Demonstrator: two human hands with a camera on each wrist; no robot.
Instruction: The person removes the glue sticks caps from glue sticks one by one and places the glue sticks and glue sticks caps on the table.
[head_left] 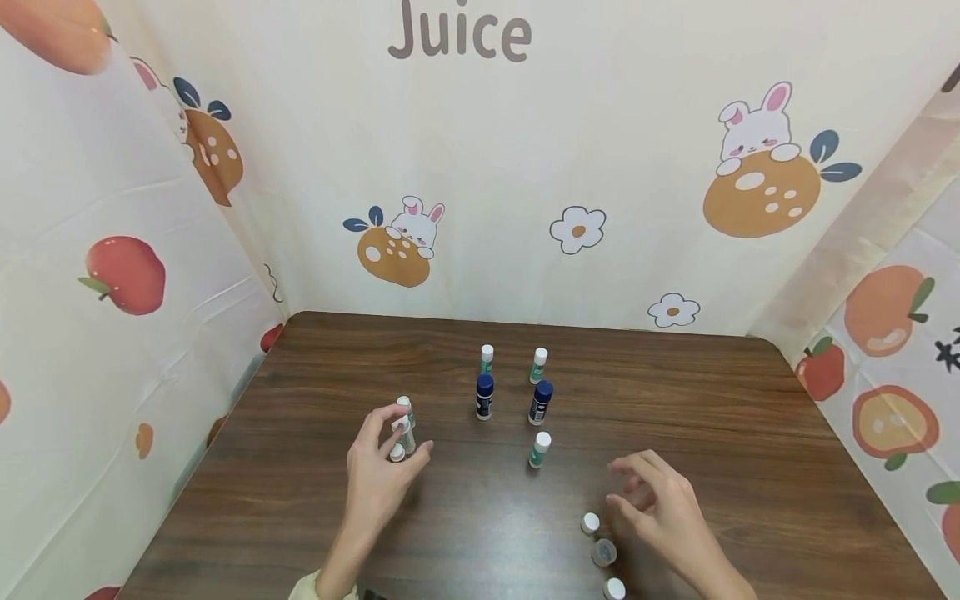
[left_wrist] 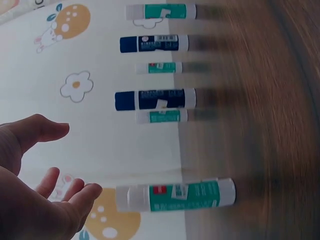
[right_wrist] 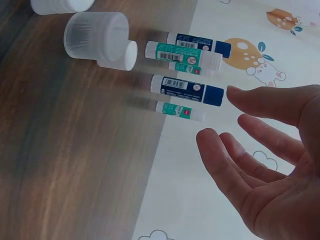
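Your left hand (head_left: pixel 378 473) is at the middle left of the head view. The thumb and fingers are apart, and they hold nothing. A little bunch of white-topped things (head_left: pixel 407 440) stands right by them, and your fingers hide part of it. You cannot tell if a finger touches the bunch. In the left wrist view, one big green stick (left_wrist: pixel 185 196) shows at the bottom middle, just beside your fingertips.

Your right hand (head_left: pixel 667 508) is at the lower right of the head view. Its thumb and fingers are apart too, with nothing in them. Near it, a white pot (head_left: pixel 590 523), a clear pot (head_left: pixel 604 552) and one more white pot (head_left: pixel 615 588) make a row down to the bottom edge.

In the middle of the frame, you see two dark blue sticks (head_left: pixel 484 398) on the brown table (head_left: pixel 300 517). Two small green sticks (head_left: pixel 537 367) stand above them, and another green stick (head_left: pixel 537 457) stands below
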